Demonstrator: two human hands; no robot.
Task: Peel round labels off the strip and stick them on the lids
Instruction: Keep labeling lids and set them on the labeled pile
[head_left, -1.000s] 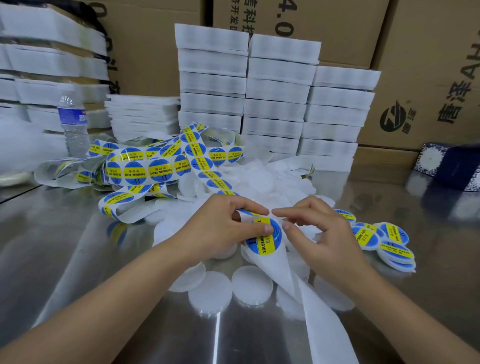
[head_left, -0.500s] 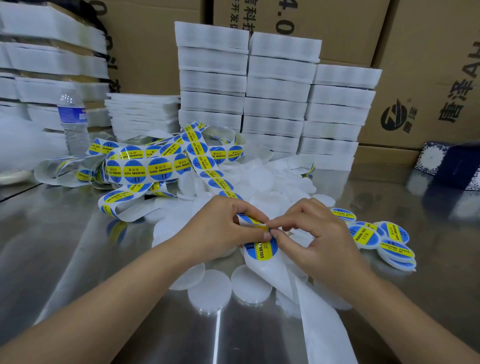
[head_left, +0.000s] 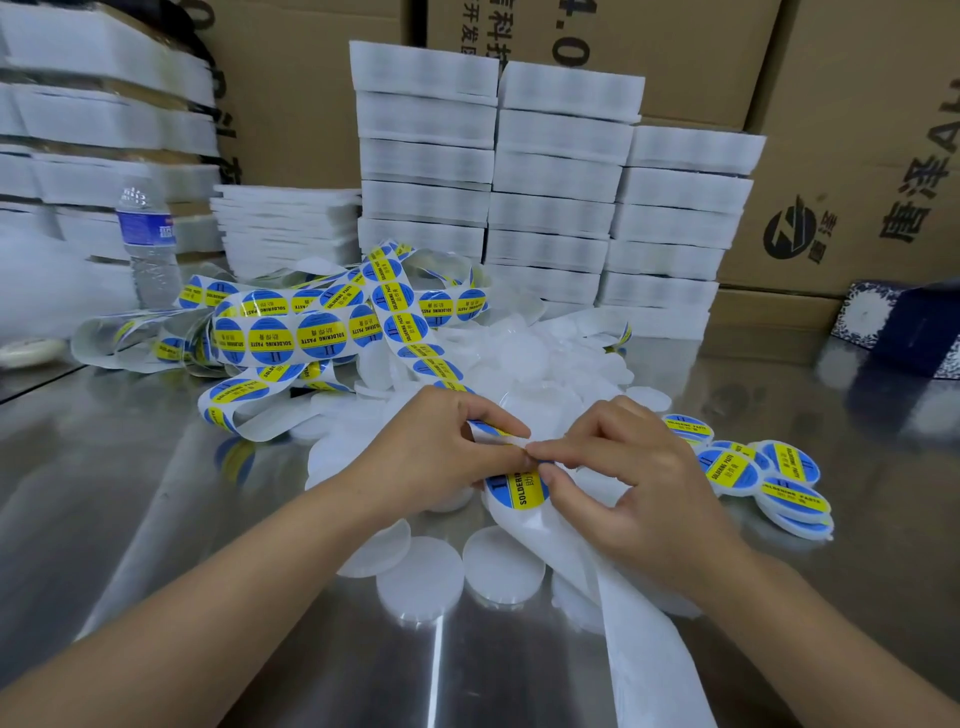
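Label (head_left: 519, 488): round, blue with a yellow band, printed SOLDERING PASTE. It sits on the strip (head_left: 322, 332) where the strip folds over between the two hands, above the middle of the table.

Left hand (head_left: 441, 447): thumb and forefinger curled onto the strip at the fold, just above the label.

Right hand (head_left: 634, 478): thumb and forefinger pinch the label's upper edge. The two hands are together, fingertips touching. We cannot tell whether the edge has lifted from its backing.

Below the label, bare backing paper (head_left: 639, 639) trails toward the near edge. Behind the hands the strip runs back in loose loops, full of labels.

We note plain white lids (head_left: 421, 577) flat just in front of the hands, with more heaped behind. Labelled lids (head_left: 769, 478) overlap in a small cluster just right of the right hand.

Surface: a reflective metal table (head_left: 104, 493). Farther out are a water bottle (head_left: 148, 244) at left, white stacks (head_left: 556, 171) at the back, cardboard boxes (head_left: 857, 156) behind them, and a dark patterned box (head_left: 904, 322) at far right.
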